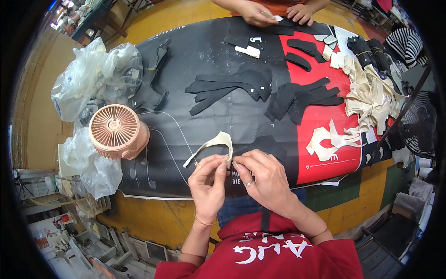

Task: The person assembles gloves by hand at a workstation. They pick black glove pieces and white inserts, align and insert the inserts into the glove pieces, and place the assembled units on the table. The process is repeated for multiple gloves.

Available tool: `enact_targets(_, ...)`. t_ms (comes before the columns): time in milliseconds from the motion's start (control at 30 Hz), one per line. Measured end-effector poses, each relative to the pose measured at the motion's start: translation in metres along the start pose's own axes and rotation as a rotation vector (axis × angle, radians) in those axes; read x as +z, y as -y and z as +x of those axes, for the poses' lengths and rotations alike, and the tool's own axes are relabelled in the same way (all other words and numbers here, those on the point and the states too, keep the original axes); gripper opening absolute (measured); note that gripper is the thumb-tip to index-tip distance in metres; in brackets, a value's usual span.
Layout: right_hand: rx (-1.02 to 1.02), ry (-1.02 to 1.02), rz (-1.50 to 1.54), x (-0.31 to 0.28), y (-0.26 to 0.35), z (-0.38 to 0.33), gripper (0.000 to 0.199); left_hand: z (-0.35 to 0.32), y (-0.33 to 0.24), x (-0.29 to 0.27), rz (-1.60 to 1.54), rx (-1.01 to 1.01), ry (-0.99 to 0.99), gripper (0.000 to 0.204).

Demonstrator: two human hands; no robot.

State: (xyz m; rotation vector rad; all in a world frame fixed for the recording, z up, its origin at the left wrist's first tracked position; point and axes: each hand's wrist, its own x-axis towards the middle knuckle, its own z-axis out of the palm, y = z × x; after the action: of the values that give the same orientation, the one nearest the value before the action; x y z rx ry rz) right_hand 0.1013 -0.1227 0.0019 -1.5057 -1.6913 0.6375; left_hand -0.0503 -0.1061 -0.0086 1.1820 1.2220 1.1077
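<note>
My left hand and my right hand meet over the near edge of the table and pinch one end of a cream curved cut piece. The piece arcs up and to the left from my fingertips. Both hands grip it between thumb and fingers. A dark cut piece lies on the black and red table cover just beyond my right hand.
A pink desk fan stands at the left, with clear plastic bags around it. Piles of black cut pieces and cream ones lie farther out. Another person's hands work at the far edge. A black fan stands right.
</note>
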Motion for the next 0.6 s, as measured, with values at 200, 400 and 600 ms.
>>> enact_targets(200,0.010,0.059,-0.006,-0.005,0.000,0.000,0.017,0.001,0.007,0.008,0.090,0.109,-0.015,0.013)
enact_targets(400,-0.007,0.084,-0.019,-0.006,-0.003,0.002,0.017,0.001,0.008,0.010,0.341,0.243,-0.047,0.015)
enact_targets(600,-0.066,0.082,-0.041,-0.008,-0.008,0.003,0.018,0.001,0.005,0.015,0.452,0.350,-0.075,0.017)
